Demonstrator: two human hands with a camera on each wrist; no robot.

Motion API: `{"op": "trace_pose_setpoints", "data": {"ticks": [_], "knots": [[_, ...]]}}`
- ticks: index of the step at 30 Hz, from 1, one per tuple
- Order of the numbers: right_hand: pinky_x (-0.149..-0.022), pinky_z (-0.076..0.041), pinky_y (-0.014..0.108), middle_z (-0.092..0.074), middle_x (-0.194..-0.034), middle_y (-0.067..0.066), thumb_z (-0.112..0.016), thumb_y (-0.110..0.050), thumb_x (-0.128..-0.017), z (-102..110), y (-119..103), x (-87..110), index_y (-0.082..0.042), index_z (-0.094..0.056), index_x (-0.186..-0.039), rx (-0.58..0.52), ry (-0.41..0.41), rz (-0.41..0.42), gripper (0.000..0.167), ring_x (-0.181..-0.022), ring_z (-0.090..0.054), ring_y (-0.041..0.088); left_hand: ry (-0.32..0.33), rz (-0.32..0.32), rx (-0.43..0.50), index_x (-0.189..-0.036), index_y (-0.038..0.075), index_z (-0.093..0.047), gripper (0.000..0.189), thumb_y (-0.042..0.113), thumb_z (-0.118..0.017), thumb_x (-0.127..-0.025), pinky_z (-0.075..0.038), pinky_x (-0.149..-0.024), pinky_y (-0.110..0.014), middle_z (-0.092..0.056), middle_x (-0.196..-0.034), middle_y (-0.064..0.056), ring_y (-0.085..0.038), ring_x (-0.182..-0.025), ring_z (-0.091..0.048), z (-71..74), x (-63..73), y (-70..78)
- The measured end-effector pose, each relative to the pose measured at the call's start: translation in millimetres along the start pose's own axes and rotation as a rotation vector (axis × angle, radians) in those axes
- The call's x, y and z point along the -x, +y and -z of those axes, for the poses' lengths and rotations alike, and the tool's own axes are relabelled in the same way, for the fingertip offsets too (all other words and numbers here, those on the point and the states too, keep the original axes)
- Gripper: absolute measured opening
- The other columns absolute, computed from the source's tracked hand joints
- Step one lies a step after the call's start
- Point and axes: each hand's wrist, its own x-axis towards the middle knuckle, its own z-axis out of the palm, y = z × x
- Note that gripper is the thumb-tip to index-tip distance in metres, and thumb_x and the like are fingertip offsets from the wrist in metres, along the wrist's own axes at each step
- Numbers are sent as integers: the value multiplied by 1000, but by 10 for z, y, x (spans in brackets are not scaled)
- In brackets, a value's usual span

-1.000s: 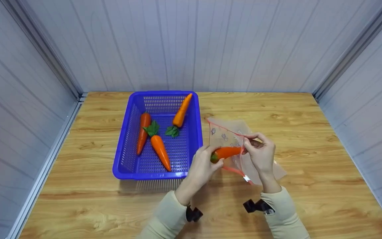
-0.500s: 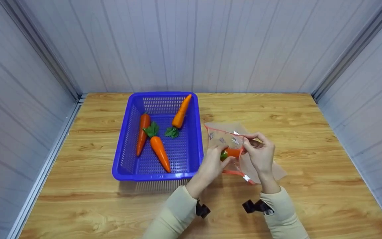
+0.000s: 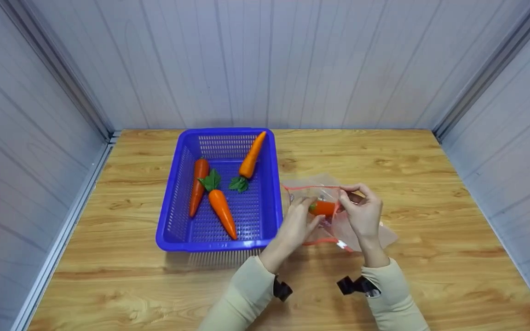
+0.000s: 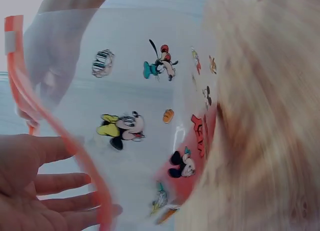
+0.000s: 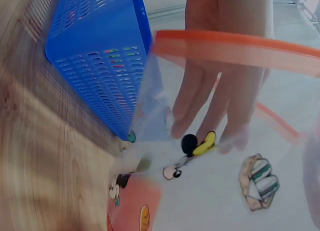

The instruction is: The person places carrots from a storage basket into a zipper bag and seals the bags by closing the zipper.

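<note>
My right hand [image 3: 361,211] pinches the red-edged mouth of a clear zip bag [image 3: 384,236] printed with cartoon figures. Inside the bag lies an orange carrot [image 3: 324,208], its green end toward my left hand [image 3: 295,223]. That hand reaches in at the mouth, its fingers extended and holding nothing. In the left wrist view, a gap parts the fingers [image 4: 65,183] from the carrot [image 4: 172,183], blurred behind the film low in the bag. The right wrist view shows the carrot [image 5: 137,196] below the left fingertips.
A blue plastic basket [image 3: 166,220] stands left of the bag, its right side close to my left hand. Three carrots lie in it, among them one [image 3: 222,212] with a leafy top. Panel walls [image 3: 265,64] enclose the wooden table [image 3: 453,276] at the back and sides.
My left hand moved right to the bag mouth and let go of the carrot, which slid into the bag. The mouth now gapes wider. My right hand has stayed in place.
</note>
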Motion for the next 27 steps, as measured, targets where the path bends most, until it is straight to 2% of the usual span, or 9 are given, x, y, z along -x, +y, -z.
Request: {"op": "trace_pose_setpoints", "data": {"ticks": [3,8,13,16,21,27], "knots": [[-39,-46,23,-53,-68,32,-53,19,-75,-13,-92,-1,21,-55,-80,6,1,-17,6,-43,-52,15,6,-2,18,-113,-2,-56,37,13,-65,-81,-43,-86,-26,-57,-108,-12,-20,-99,-54,42,17,26],[-39,-46,23,-52,-69,34,-53,19,-75,12,-35,-18,20,-55,-81,5,20,-25,7,-43,-53,14,19,-16,31,-113,-1,-57,35,14,-64,-81,-44,-84,-26,-59,-107,-11,-19,-97,-56,141,44,74],[-39,-45,23,-57,-69,22,-54,18,-75,45,59,-55,20,-56,-81,-27,56,-39,6,-42,-53,13,44,-38,36,-113,2,-57,35,14,-65,-81,-45,-81,-26,-59,-108,-9,-18,-95,-56,234,70,111],[-38,-45,23,-58,-66,14,-55,18,-75,61,94,-81,20,-56,-81,-42,72,-38,6,-41,-52,13,46,-23,45,-113,2,-58,34,13,-64,-81,-47,-77,-24,-59,-105,-9,-17,-90,-57,287,84,134],[-39,-46,24,-57,-64,14,-56,16,-75,91,128,-127,20,-55,-80,-65,74,-23,6,-41,-53,14,47,-14,45,-112,4,-58,33,11,-64,-81,-47,-73,-21,-60,-103,-8,-16,-87,-58,378,99,153],[-39,-46,23,-56,-62,17,-55,16,-76,117,144,-185,22,-53,-82,-62,79,-28,9,-41,-53,14,96,-35,-9,-106,2,-60,28,13,-64,-81,-47,-71,-27,-62,-98,-10,-19,-83,-58,490,96,117]]}}
